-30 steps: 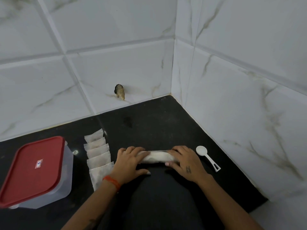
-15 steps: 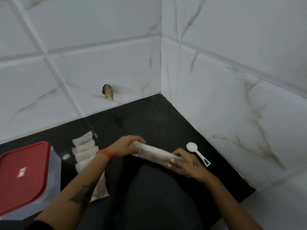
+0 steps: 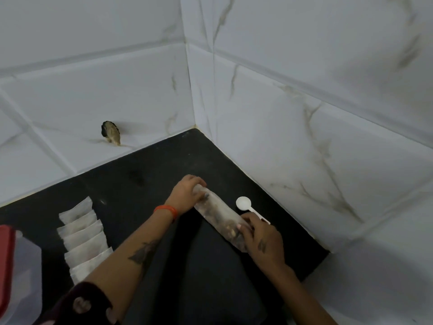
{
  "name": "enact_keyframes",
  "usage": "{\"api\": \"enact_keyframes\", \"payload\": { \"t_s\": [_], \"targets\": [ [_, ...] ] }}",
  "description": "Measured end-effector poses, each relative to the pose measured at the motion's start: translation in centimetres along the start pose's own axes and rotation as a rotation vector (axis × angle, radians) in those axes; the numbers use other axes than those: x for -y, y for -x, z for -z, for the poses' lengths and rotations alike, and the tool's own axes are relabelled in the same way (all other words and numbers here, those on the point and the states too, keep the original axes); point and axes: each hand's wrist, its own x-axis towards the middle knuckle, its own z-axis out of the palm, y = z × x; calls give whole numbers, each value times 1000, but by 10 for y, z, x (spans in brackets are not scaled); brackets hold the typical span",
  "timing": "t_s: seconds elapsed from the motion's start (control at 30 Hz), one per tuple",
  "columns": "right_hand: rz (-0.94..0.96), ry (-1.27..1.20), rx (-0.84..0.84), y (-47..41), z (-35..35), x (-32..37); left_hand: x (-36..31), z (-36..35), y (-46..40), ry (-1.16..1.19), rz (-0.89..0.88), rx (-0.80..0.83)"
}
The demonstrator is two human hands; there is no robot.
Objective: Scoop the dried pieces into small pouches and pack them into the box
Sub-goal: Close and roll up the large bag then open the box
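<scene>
We hold a long clear bag [image 3: 219,218] of dried pieces with both hands over the black counter [image 3: 150,174], near its back right corner where the two tiled walls meet. Our left hand [image 3: 187,193] grips the far end of the bag, fingers curled round it, and our right hand [image 3: 262,240] grips the near end the same way, so the bag runs slantwise between them, its far end higher. A white scoop [image 3: 244,204] lies on the counter just beside the bag, toward the right wall, its handle partly behind our right hand. A row of small white pouches [image 3: 79,233] lies overlapping toward the counter's left side, partly under our left forearm, and the box [image 3: 18,273] with its red lid [image 3: 5,261] sits at the left edge, lid on. From here we judge the main risk to be spilling: we cannot tell which end of the bag is the mouth, and if that end tips down or our grip slackens, the pieces could run out over the counter. Our left forearm hangs close above the pouches and could brush them out of their row. The right hand could also knock the scoop toward the wall. The box is shut, so packing will wait on lifting that lid. We can read no brand, label or writing anywhere.
</scene>
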Motion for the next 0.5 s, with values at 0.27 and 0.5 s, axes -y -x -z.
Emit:
{"api": "enact_keyframes", "payload": {
  "t_s": [0.27, 0.5],
  "targets": [
    [505, 159, -222, 5, -29, -14, -8, -38, 22, -267, -177, -331],
    [582, 116, -12, 4, -32, -21, -2, -51, 29, -299, -108, -92]
  ]
}}
